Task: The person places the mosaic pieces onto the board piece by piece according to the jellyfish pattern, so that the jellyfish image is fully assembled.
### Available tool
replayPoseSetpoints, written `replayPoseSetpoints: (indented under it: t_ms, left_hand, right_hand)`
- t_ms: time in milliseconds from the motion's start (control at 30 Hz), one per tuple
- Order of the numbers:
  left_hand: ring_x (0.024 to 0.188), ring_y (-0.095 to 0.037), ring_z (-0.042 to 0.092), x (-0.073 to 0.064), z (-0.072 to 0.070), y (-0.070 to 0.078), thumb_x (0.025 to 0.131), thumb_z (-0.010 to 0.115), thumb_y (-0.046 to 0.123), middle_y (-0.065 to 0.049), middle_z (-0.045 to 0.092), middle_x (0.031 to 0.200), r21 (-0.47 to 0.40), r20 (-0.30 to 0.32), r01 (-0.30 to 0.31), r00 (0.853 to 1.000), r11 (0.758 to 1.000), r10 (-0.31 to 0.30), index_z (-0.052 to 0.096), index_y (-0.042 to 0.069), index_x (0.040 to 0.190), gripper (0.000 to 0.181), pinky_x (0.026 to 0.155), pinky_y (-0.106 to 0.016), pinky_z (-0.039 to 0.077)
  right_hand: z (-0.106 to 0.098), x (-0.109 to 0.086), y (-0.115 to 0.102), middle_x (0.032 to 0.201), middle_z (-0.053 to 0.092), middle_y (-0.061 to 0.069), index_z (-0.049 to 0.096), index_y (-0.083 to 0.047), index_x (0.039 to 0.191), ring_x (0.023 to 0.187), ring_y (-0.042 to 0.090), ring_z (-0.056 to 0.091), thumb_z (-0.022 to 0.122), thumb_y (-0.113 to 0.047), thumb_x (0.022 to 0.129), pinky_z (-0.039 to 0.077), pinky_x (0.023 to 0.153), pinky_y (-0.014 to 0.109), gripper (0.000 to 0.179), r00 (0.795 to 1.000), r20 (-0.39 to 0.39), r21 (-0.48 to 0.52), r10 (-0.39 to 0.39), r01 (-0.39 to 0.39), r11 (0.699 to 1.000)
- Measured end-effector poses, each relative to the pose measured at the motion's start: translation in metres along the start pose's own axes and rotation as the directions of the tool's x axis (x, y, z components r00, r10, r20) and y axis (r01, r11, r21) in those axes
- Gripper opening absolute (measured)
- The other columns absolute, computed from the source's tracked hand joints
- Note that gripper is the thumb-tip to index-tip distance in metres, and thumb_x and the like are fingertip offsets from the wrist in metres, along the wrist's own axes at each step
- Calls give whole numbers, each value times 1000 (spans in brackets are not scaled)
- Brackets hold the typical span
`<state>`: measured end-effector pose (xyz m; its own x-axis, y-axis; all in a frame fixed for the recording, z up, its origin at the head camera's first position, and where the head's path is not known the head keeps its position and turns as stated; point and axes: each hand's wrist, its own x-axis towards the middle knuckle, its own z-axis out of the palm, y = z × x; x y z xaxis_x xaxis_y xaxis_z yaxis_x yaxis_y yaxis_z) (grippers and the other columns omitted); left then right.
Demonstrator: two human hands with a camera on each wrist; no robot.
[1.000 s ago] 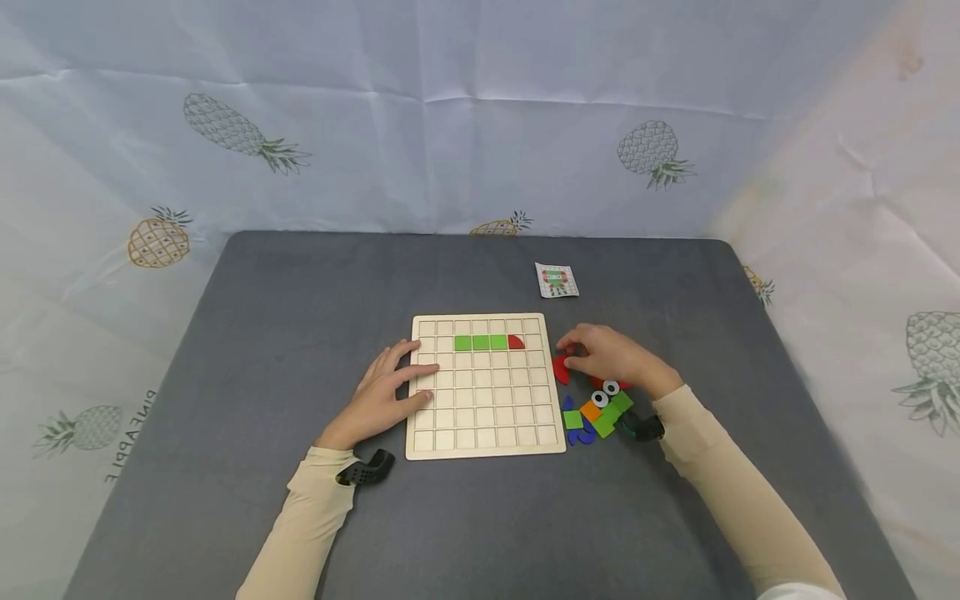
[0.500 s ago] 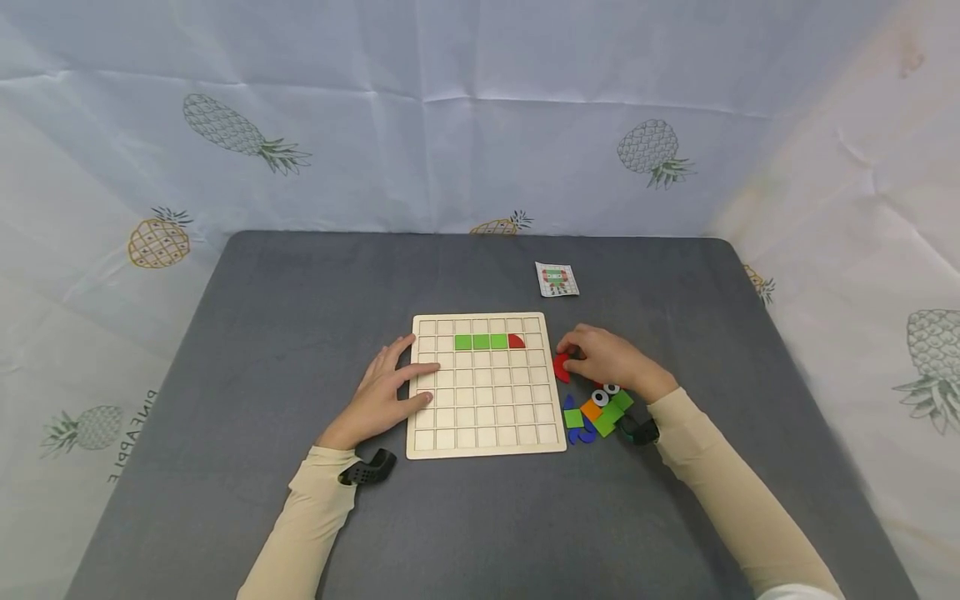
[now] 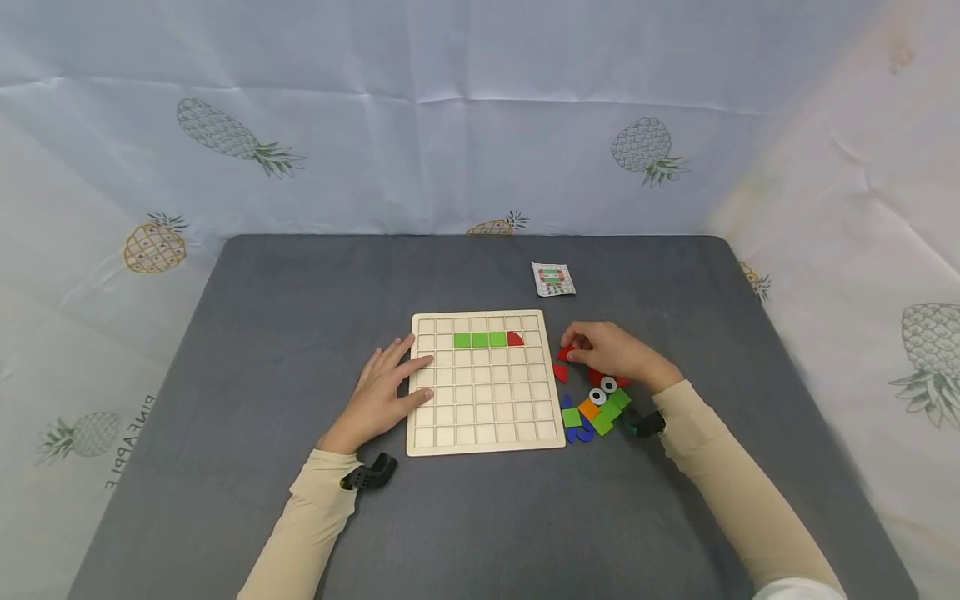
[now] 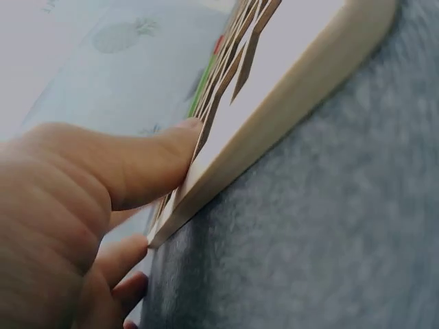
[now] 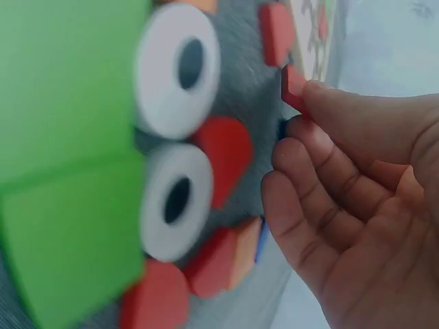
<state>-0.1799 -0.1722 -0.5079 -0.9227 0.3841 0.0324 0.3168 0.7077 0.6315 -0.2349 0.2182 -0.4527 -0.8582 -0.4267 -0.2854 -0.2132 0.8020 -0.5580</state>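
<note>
A square wooden grid board (image 3: 485,414) lies on the table. Its upper rows hold a line of green squares (image 3: 480,340) ending in a red quarter-circle (image 3: 515,339). My left hand (image 3: 381,398) rests over the board's left edge with fingers spread, the thumb (image 4: 171,154) on its rim in the left wrist view. To the right of the board, my right hand (image 3: 611,350) pinches a red quarter-circle piece (image 5: 295,89) between thumb and fingers. Just below it on the table is another red piece (image 3: 561,373), beside the board's edge.
Right of the board sits a loose cluster: green squares (image 3: 609,417), an orange square (image 3: 588,408), blue curved pieces (image 3: 585,433), white eye discs (image 3: 597,396) and more red pieces (image 5: 226,154). A small printed pattern card (image 3: 553,280) lies farther back.
My right hand has lifted one red piece slightly up and away from the other, which stays beside the board. The left hand keeps its place on the board.
</note>
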Motion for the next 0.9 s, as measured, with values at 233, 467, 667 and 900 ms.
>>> replayPoseSetpoints:
  t_ms: [233, 467, 667, 900]
  left_hand:
    - [157, -38, 19, 4, -2, 1, 92, 74, 34, -14, 26, 168, 17, -9, 0, 1000, 1000, 0, 54, 15, 148, 62, 127, -59, 5]
    - [156, -39, 19, 9, -7, -6, 91, 74, 36, -12, 28, 167, 18, 26, -5, 1000, 1000, 5, 55, 16, 147, 62, 126, -63, 8]
    - [152, -40, 24, 17, -27, 2, 90, 75, 32, -12, 29, 165, 50, 155, 36, 987, 998, -44, 56, 17, 146, 61, 120, -67, 20]
    - [152, -45, 25, 19, -39, 11, 90, 75, 32, -17, 26, 166, 93, 262, 11, 964, 996, -36, 53, 16, 148, 64, 121, -67, 23]
  right_hand:
    - [-20, 2, -5, 101, 69, 7, 68, -9, 114, 90, 21, 62, 63, -14, 100, 54, 78, 33, 16, 997, -73, 48, -4, 7, 999]
    - [-32, 23, -27, 104, 71, 10, 68, -7, 112, 94, 30, 66, 64, -13, 100, 54, 79, 33, 14, 996, -63, 107, -65, 72, 992]
    - [-35, 43, -46, 106, 71, 9, 67, -8, 112, 94, 32, 66, 64, -13, 100, 53, 79, 34, 13, 992, -53, 115, -119, 124, 986]
    - [-39, 56, -65, 106, 70, 7, 67, -10, 112, 93, 25, 64, 65, -17, 100, 53, 80, 35, 14, 989, -34, 135, -147, 150, 979]
